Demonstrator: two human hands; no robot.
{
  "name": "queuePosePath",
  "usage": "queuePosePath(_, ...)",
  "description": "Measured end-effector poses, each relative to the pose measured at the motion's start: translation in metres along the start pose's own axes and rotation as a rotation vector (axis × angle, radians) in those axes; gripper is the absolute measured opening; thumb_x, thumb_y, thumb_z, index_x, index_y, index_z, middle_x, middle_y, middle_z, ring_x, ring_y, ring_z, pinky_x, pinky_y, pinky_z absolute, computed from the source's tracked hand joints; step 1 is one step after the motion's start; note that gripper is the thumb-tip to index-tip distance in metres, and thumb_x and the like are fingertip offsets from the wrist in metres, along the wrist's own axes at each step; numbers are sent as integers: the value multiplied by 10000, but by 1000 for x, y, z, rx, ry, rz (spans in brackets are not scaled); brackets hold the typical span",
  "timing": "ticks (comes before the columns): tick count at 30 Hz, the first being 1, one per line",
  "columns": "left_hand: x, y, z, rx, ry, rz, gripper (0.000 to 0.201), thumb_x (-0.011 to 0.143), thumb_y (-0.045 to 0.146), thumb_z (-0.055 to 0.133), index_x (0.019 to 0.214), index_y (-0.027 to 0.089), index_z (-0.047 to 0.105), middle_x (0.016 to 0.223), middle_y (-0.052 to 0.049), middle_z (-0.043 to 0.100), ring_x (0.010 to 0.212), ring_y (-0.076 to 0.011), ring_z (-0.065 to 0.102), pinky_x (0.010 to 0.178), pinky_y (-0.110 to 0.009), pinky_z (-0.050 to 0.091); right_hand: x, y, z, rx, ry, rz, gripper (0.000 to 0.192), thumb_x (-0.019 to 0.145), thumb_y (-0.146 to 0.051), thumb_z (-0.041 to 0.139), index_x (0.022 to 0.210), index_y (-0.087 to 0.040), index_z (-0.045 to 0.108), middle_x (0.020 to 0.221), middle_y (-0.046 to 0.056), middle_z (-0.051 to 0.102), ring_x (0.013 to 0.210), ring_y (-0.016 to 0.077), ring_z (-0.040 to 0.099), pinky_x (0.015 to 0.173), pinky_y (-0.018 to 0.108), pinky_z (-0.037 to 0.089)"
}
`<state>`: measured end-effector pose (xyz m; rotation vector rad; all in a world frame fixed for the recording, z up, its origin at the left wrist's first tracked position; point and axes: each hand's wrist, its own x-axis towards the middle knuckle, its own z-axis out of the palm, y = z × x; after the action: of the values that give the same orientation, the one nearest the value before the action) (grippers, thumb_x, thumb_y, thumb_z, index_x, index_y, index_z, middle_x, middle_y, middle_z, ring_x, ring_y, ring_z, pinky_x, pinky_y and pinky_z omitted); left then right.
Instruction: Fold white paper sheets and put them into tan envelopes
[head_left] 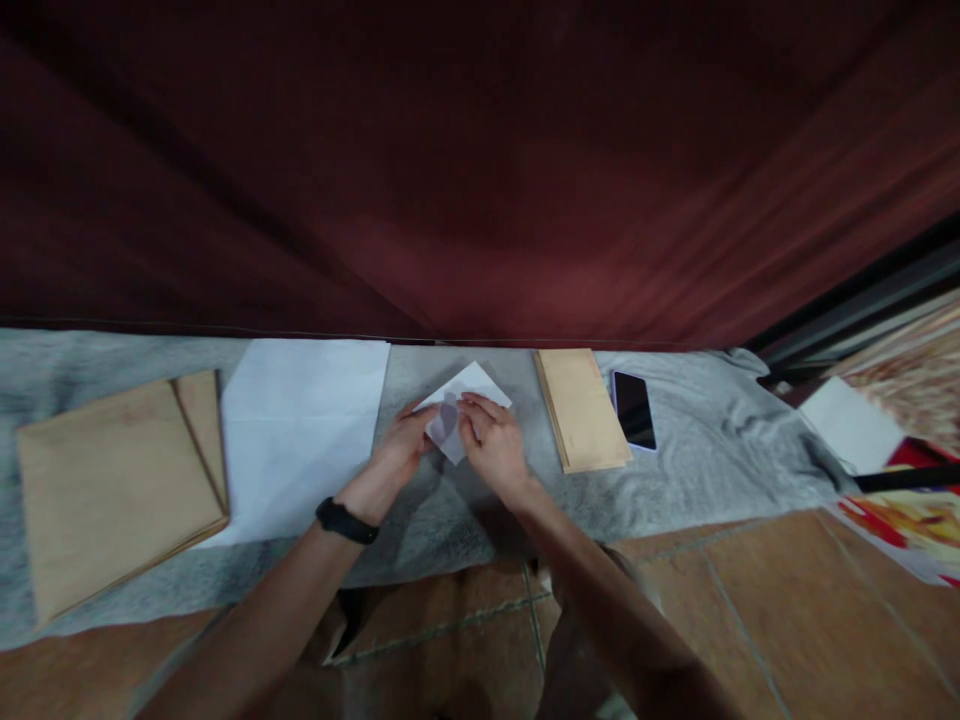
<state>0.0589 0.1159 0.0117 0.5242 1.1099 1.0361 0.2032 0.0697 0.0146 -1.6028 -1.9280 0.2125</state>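
Note:
A small folded sheet of white paper (474, 378) lies at the middle of the grey cloth, one corner pointing away from me and another towards me. My left hand (406, 440), with a black band on its wrist, grips the paper's left corner between thumb and fingers. From the right, my right hand (493, 440) has its fingers bent and closed over the paper near its centre and right side. Both hands partly cover the paper and cast shadows on it. The exact fold under my fingertips is hidden.
Large white sheets (307, 430) lie left of my hands, beside stacked brown envelopes (112, 480). On the right are narrow brown envelopes (585, 410) and a phone (634, 410). A dark red curtain (480, 200) hangs behind the grey cloth (712, 450); floor tiles (795, 590) show in front.

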Motion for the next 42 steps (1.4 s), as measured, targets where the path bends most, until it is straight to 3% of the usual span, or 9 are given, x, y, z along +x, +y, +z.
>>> queuePosePath(4, 6, 6, -11, 91, -72, -86, 294, 594, 172, 827, 875, 136, 749, 788, -63, 769, 634, -172, 682, 586, -269, 542, 14, 22, -3, 78, 124, 171, 382, 1009, -213, 443, 1338, -185, 635, 1401, 103, 633, 1304, 209, 577, 1128, 353, 443)
queuePosePath(8, 12, 8, -22, 206, -92, -82, 383, 560, 250, 874, 905, 148, 744, 801, -71, 768, 670, -205, 692, 619, -304, 539, 21, 43, 1, 231, 106, 428, 365, 972, -242, 494, 1300, -180, 643, 1189, 102, 726, 1095, 214, 678, 968, 332, 533)
queuePosePath(12, 22, 6, -25, 432, -54, 136, 401, 607, 352, 830, 947, 166, 727, 756, -11, 728, 655, -186, 651, 599, -281, 480, 22, 50, 5, 268, -46, 543, 362, 925, -215, 521, 1256, -191, 667, 998, 41, 762, 912, 188, 706, 826, 279, 550)
queuePosePath(17, 34, 9, -23, 753, 15, 442, 344, 728, 288, 690, 1055, 180, 690, 693, 29, 630, 641, -176, 596, 618, -282, 460, 21, 43, 2, 106, -115, 564, 450, 935, -228, 533, 1379, -201, 603, 1015, 58, 767, 924, 205, 723, 827, 279, 547)
queuePosePath(21, 30, 12, -19, 1135, 86, 538, 425, 806, 243, 652, 1229, 210, 652, 760, 13, 657, 726, -204, 645, 719, -302, 487, 20, 38, -2, -24, -160, 519, 497, 956, -221, 523, 1451, -185, 540, 1141, 99, 754, 1038, 235, 721, 908, 317, 542)
queuePosePath(26, 18, 13, -10, 1398, 133, 484, 490, 901, 268, 593, 1389, 223, 573, 995, -79, 759, 927, -277, 719, 840, -342, 509, 17, 35, 0, -143, -133, 452, 464, 951, -210, 545, 1415, -197, 558, 1204, 108, 736, 1043, 249, 717, 903, 337, 545)
queuePosePath(34, 11, 14, -5, 1467, 148, 466, 523, 919, 270, 579, 1438, 227, 536, 1153, -122, 762, 1036, -306, 727, 915, -373, 524, 14, 33, -1, -226, -58, 355, 437, 973, -188, 514, 1405, -164, 574, 1240, 157, 681, 1123, 291, 662, 937, 389, 544)
queuePosePath(38, 9, 15, -3, 1467, 154, 447, 530, 923, 280, 575, 1449, 229, 531, 1143, -116, 766, 1024, -303, 733, 913, -373, 532, 11, 26, 5, -124, -14, 158, 430, 1002, -175, 453, 1414, -178, 577, 1388, 139, 614, 1303, 264, 558, 1093, 414, 474)
queuePosePath(42, 9, 14, -2, 1450, 142, 436, 538, 930, 280, 564, 1463, 221, 526, 1174, -130, 758, 1045, -316, 729, 929, -393, 531, 4, 12, 22, -7, -101, -45, 432, 1045, -201, 390, 1442, -182, 560, 1504, 88, 555, 1404, 195, 488, 1186, 381, 405)
